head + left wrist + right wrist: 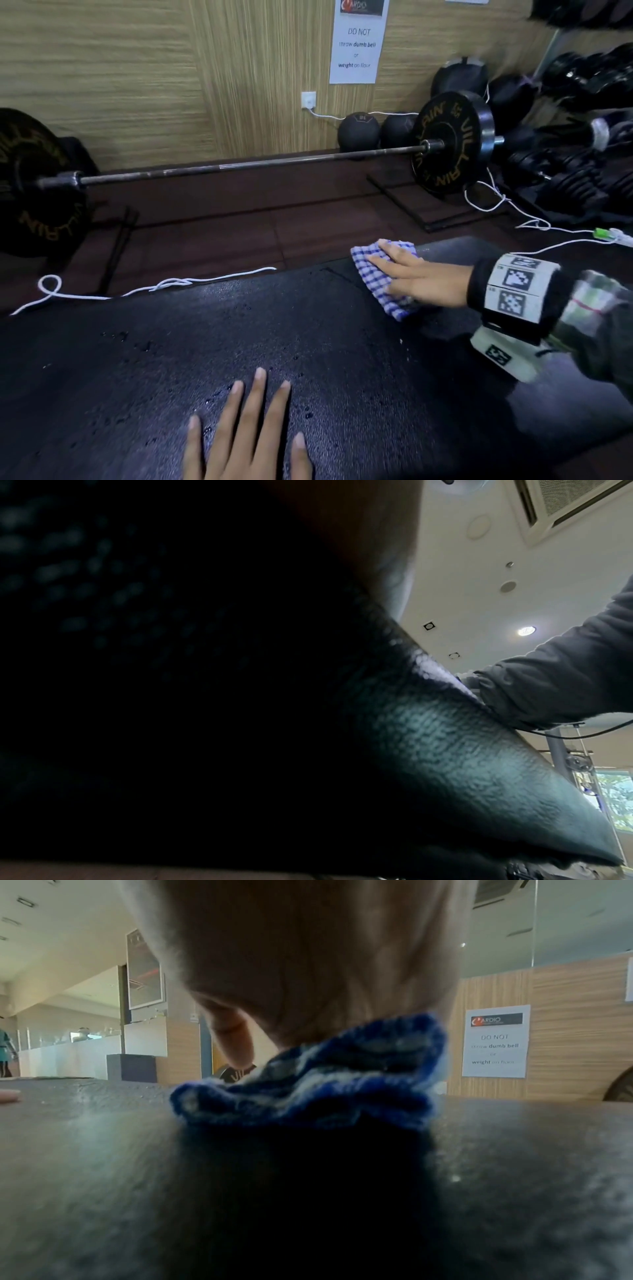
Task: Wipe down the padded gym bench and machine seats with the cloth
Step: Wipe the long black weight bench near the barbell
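Observation:
The black padded bench [205,342] fills the lower half of the head view, speckled with water droplets. A blue-and-white checked cloth [380,277] lies on its far right part. My right hand [411,274] lies flat on the cloth with straight fingers, pressing it onto the pad. In the right wrist view the bunched cloth [315,1074] sits under the palm on the pad [137,1177]. My left hand [250,431] rests flat on the bench near the front, fingers spread and holding nothing. The left wrist view is mostly dark against the bench pad [462,750].
A loaded barbell [239,164] lies on the dark floor beyond the bench, with plates at each end. Medicine balls [359,132] and dumbbells [565,171] crowd the back right by the wooden wall. A white cord [154,286] runs along the bench's far edge.

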`<state>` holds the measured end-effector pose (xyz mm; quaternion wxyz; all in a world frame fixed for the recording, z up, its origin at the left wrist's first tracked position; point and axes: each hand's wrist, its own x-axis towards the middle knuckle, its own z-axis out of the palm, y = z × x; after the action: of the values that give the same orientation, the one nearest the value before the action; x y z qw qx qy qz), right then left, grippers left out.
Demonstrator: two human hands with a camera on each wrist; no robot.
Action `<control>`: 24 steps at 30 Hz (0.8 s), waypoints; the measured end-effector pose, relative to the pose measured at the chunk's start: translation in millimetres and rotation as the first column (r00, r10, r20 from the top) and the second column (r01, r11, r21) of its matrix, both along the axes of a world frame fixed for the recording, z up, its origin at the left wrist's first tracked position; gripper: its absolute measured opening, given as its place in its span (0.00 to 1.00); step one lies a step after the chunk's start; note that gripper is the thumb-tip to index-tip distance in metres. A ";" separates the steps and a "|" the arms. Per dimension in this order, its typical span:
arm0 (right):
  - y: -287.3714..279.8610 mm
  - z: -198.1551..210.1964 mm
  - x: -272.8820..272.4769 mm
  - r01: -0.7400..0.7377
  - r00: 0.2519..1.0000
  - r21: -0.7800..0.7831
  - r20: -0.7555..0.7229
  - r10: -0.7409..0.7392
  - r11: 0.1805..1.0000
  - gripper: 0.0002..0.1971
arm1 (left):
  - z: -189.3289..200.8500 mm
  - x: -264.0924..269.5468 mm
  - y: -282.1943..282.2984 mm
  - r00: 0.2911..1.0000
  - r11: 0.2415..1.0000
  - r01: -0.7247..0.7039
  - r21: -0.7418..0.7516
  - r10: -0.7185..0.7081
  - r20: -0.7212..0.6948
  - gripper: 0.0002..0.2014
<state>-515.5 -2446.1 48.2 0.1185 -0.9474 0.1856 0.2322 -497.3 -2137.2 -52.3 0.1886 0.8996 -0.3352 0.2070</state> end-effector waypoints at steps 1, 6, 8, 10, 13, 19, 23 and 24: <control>4.9 -2.5 1.2 0.026 1.000 -0.033 -0.008 -0.026 0.999 0.31 | -0.4 0.1 0.2 1.000 1.000 0.003 0.001 -0.003 -0.005 0.25; 18.7 -6.6 29.5 -0.140 0.981 -0.268 -0.166 0.097 0.953 0.25 | 0.0 -0.2 0.7 1.000 1.000 0.003 0.009 -0.003 -0.027 0.25; 29.4 -6.2 50.0 -0.240 0.958 -0.288 -0.223 0.179 0.927 0.25 | -0.2 0.3 0.6 1.000 1.000 0.006 0.012 -0.005 -0.026 0.26; 52.9 -7.8 67.2 -0.377 0.920 -0.287 -0.230 0.318 0.881 0.25 | -0.8 0.6 0.9 1.000 1.000 0.011 0.011 -0.011 -0.023 0.26; 87.6 -16.8 67.0 -0.440 0.898 -0.212 -0.080 0.433 0.873 0.27 | -3.2 0.9 1.7 1.000 1.000 0.019 -0.001 -0.019 0.000 0.25; 74.5 -13.6 -2.7 -0.573 0.819 -0.190 -0.097 0.566 0.797 0.29 | -6.5 1.1 0.4 1.000 1.000 0.000 -0.018 0.001 0.024 0.24; 37.3 -1.2 -7.5 -0.422 0.904 -0.175 -0.160 0.397 0.889 0.28 | -4.2 0.5 0.5 0.999 1.000 0.006 0.016 -0.005 -0.035 0.25; 30.4 -0.7 -0.7 -0.373 0.924 -0.149 -0.154 0.351 0.916 0.28 | -3.6 0.7 0.4 0.999 1.000 0.004 0.025 -0.003 -0.048 0.25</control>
<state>-516.2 -2415.7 47.5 -0.0221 -0.9558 0.0334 0.2911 -496.6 -2136.8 -55.9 0.1856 0.9060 -0.3348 0.1809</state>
